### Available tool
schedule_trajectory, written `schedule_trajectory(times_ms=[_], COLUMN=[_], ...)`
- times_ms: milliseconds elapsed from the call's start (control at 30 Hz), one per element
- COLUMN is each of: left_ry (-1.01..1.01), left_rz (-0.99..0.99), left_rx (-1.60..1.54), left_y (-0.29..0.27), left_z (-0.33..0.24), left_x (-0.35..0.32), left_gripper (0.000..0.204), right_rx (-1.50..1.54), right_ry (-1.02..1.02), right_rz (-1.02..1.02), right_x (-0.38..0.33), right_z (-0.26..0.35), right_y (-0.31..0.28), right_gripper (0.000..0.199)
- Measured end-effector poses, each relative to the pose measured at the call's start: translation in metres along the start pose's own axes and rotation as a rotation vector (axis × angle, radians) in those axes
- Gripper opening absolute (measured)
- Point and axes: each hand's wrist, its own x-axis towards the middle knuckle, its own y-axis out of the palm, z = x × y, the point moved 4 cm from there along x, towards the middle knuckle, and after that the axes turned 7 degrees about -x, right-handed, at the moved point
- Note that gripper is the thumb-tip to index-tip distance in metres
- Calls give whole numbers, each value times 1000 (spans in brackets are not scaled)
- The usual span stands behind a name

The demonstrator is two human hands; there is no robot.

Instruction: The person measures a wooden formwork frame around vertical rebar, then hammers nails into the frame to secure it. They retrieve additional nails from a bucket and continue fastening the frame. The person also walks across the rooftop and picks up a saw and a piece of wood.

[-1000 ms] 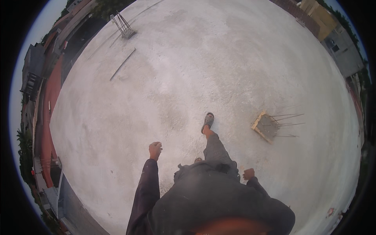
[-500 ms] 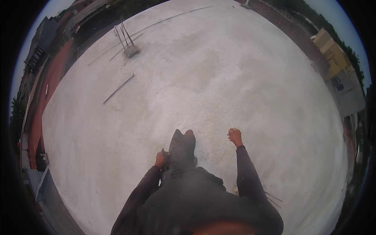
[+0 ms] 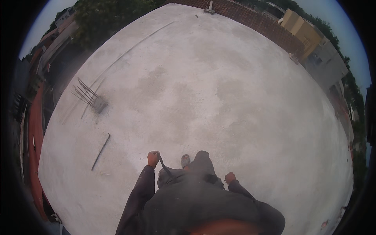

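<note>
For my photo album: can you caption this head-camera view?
Person crossing a concrete rooftop, left hand gripping a thin dark rod, right hand closed.

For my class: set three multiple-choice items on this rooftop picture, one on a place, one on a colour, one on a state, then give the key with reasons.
1. Where does the loose rod lie on the concrete roof?
A. To the person's left
B. To the person's right
C. Under the person's foot

2. What colour is the building beyond the far edge?
A. Blue
B. Yellow
C. Black

3. What state is the left hand in?
A. Spread flat and empty
B. Closed round a thin dark tool
C. Resting on the roof

Key: 1 A, the rod lies left of the left arm. 2 B, its walls show yellow. 3 B, the fingers wrap the tool's upper end.
</note>
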Motion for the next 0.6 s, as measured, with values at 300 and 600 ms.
schedule_trajectory(times_ms=[300, 600], left_ry=[-34, -229], left_rz=[180, 86], left_rx=[88, 1], left_y=[101, 123], left_z=[-226, -350], left_x=[284, 514], left_gripper=[26, 25], right_rx=[-111, -271], right_ry=[10, -162], right_rz=[-81, -537], right_x=[134, 457], right_z=[62, 335], right_y=[-182, -615], right_gripper=[16, 30])
